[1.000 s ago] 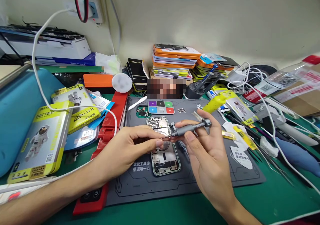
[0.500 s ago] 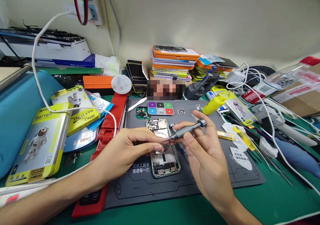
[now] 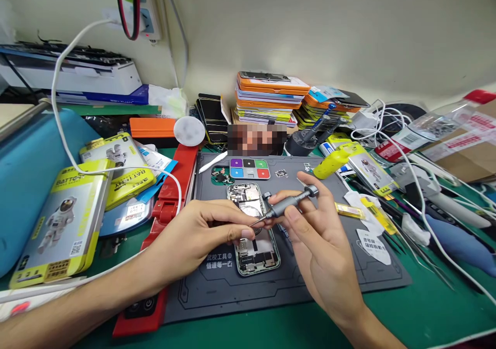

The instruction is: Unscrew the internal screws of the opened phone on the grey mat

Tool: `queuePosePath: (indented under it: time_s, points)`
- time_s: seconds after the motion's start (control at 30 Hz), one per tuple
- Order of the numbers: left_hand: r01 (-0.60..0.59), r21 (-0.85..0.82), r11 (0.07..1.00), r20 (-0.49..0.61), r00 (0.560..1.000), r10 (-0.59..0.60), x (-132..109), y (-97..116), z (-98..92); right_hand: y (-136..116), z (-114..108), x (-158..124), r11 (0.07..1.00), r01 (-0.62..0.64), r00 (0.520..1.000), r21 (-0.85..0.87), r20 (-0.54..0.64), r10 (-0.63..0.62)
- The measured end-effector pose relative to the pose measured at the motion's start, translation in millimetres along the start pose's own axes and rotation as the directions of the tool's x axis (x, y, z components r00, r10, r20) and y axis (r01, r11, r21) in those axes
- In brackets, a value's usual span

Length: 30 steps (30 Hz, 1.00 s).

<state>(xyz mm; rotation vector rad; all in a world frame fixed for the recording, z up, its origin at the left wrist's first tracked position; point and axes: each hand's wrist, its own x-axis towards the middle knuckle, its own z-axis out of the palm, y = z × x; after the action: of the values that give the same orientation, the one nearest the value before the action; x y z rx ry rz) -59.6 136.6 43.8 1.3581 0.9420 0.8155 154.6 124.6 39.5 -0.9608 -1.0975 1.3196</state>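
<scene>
My right hand (image 3: 318,240) grips a grey precision screwdriver (image 3: 290,202), held nearly level with its tip pointing left. My left hand (image 3: 197,235) is closed in a pinch at the screwdriver's tip; what its fingertips hold is too small to make out. Both hands hover above an opened phone (image 3: 253,235) lying face down with its insides showing, on a dark grey work mat (image 3: 349,266). A small tray with coloured squares (image 3: 250,168) sits at the mat's far edge.
Yellow battery boxes (image 3: 62,219) lie at the left beside a red tool (image 3: 170,194). Stacked phone boxes (image 3: 271,95) stand at the back. White cables (image 3: 411,173), tweezers and packaging crowd the right side of the green table (image 3: 426,307).
Both hands and the screwdriver have dropped slightly and drifted left, closer to the phone. The grips look the same.
</scene>
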Motion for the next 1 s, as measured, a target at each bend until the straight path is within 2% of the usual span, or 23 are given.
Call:
queuePosePath:
  time_s: [0.63, 0.9, 1.0]
  points:
    - [-0.012, -0.006, 1.0, 0.028, 1.0, 0.012, 0.5, -2.4, -0.9, -0.4, -2.4, 0.3, 0.999, -0.028, 1.0, 0.022, 0.004, 0.028]
    - [0.012, -0.1, 0.995, 0.036, 0.999, -0.008, 3.9, -4.4, 1.4, -2.8, -4.7, 3.6, 0.989, -0.089, 0.996, 0.115, 0.035, 0.086]
    - [0.051, -0.22, 0.974, 0.013, 0.999, -0.049, 5.4, -9.3, 3.2, -3.7, -4.7, 7.7, 0.988, -0.095, 0.995, 0.121, 0.0, 0.096]
